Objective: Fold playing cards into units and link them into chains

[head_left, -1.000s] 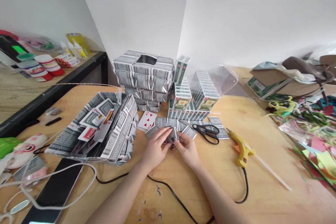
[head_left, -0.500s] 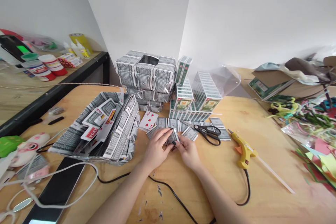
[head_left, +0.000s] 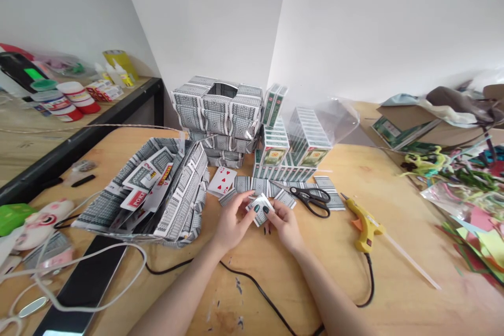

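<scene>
Both hands meet at the middle of the wooden table (head_left: pixel 394 210) around a small folded playing card (head_left: pixel 260 206). My left hand (head_left: pixel 232 224) pinches its left side, and my right hand (head_left: pixel 284 224) pinches its right side with dark-nailed fingertips on top. Just beyond them lie loose playing cards (head_left: pixel 252 185), one of them a face-up red heart card (head_left: pixel 222 180). To the left stands a basket woven of cards (head_left: pixel 157 194). Behind it rises a box built of folded cards (head_left: pixel 217 115).
Black scissors (head_left: pixel 313 198) and a yellow glue gun (head_left: pixel 364 224) lie right of my hands, its black cord (head_left: pixel 260 294) running under my forearms. Stacked card packs (head_left: pixel 291 152) stand behind. Craft scraps (head_left: pixel 464 189) crowd the right edge; a phone (head_left: pixel 82 286) and white cable lie at left.
My hands have lifted the folded card slightly off the table and drawn it a little nearer; the fingers now pinch it from both sides instead of pressing it down.
</scene>
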Motion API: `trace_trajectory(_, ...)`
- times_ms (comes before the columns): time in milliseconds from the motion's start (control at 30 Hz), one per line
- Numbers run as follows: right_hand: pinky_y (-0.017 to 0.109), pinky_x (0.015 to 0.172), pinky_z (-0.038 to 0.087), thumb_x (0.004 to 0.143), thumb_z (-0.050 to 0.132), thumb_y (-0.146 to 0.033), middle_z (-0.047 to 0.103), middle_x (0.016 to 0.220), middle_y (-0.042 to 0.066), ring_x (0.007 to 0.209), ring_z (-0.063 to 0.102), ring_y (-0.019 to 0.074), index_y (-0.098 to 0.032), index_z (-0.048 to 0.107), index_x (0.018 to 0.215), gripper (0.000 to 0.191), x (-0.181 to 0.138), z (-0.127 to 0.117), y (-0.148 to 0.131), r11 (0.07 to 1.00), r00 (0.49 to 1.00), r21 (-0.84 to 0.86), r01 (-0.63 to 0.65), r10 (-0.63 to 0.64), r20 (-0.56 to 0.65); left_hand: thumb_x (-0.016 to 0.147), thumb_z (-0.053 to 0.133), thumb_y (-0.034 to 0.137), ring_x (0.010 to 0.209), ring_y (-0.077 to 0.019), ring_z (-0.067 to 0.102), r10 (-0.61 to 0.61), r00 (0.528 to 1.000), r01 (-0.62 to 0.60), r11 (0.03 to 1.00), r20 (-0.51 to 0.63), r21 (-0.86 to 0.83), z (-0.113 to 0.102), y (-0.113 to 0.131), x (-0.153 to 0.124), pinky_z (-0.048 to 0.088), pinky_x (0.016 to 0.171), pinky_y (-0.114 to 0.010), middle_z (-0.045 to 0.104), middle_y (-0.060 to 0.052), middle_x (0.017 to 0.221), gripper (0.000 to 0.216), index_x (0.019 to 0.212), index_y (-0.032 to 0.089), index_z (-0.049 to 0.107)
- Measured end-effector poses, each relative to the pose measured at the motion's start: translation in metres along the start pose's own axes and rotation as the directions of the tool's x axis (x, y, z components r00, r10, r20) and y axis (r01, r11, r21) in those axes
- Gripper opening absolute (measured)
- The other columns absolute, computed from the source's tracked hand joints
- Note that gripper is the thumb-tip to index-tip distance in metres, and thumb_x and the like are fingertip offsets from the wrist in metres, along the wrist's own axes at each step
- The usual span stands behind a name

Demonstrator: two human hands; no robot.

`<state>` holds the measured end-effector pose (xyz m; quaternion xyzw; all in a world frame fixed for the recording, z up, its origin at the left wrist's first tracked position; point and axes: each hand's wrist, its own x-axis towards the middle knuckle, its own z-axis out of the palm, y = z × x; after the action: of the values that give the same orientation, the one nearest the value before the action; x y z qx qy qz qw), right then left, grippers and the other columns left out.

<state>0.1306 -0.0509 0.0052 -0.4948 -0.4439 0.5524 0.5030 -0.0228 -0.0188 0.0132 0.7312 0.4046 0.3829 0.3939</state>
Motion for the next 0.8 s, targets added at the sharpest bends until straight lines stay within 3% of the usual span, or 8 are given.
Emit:
trace_trajectory(100,0.020,0.035,0.034,0.073,0.058,-0.049,0.044,0.047,-0.007,0.035,0.040,0.0074,-0.017,0.050,0.070,0.034,-0.0013,0.0002,0.0005,0.998,1.000,-0.055,-0.004,0.006,0.028,0.084,0.045,0.032,0.069,-0.0132,0.055,-0.091,0.994,0.093,0.995,0.063,-0.033,0.0027,-0.0011,-0.0004,0.046,0.061,-0.024,0.060,-0.003,0.080,0.024,0.102,0.018,0.053)
trace_trajectory(200,0.020,0.037,0.036,0.073,0.058,-0.049,0.046,0.050,-0.006,0.038,0.043,0.0076,-0.017,0.051,0.071,0.033,-0.0024,0.0010,0.0009,0.998,0.997,-0.058,-0.003,0.007,0.071,0.085,0.041,0.034,0.066,-0.0120,0.053,-0.111,0.990,0.114,0.993,0.087,-0.034,0.0054,-0.0002,-0.0007,0.043,0.060,-0.022,0.059,-0.001,0.074,0.021,0.088,0.018,0.053)
trace_trajectory(500,0.021,0.035,0.038,0.070,0.061,-0.050,0.051,0.051,-0.005,0.034,0.050,0.0096,-0.016,0.051,0.073,0.035,-0.0003,0.0000,0.0000,0.996,0.979,0.015,-0.087,0.083,0.186,0.084,0.041,0.032,0.063,-0.0118,0.049,-0.145,0.987,0.154,0.978,0.073,-0.138,0.0054,0.0051,-0.0011,0.040,0.055,-0.021,0.053,0.001,0.070,0.019,0.090,0.018,0.052)
trace_trajectory(700,0.021,0.035,0.040,0.069,0.063,-0.048,0.060,0.053,-0.002,0.036,0.055,0.0120,-0.016,0.051,0.073,0.035,0.0005,-0.0015,0.0020,0.977,0.950,0.143,-0.160,0.113,0.291,0.083,0.042,0.036,0.059,-0.0098,0.046,-0.245,0.966,0.258,0.897,0.082,-0.358,0.0078,0.0064,-0.0008,0.039,0.053,-0.019,0.050,0.003,0.068,0.019,0.082,0.018,0.050)
trace_trajectory(800,0.021,0.036,0.041,0.069,0.062,-0.051,0.061,0.055,-0.001,0.037,0.056,0.0123,-0.016,0.049,0.074,0.037,0.0002,0.0001,0.0019,0.973,0.949,0.157,-0.172,0.120,0.293,0.083,0.042,0.037,0.059,-0.0100,0.048,-0.272,0.960,0.276,0.884,0.065,-0.377,0.0086,0.0049,-0.0001,0.040,0.052,-0.019,0.050,0.002,0.068,0.021,0.082,0.018,0.050)
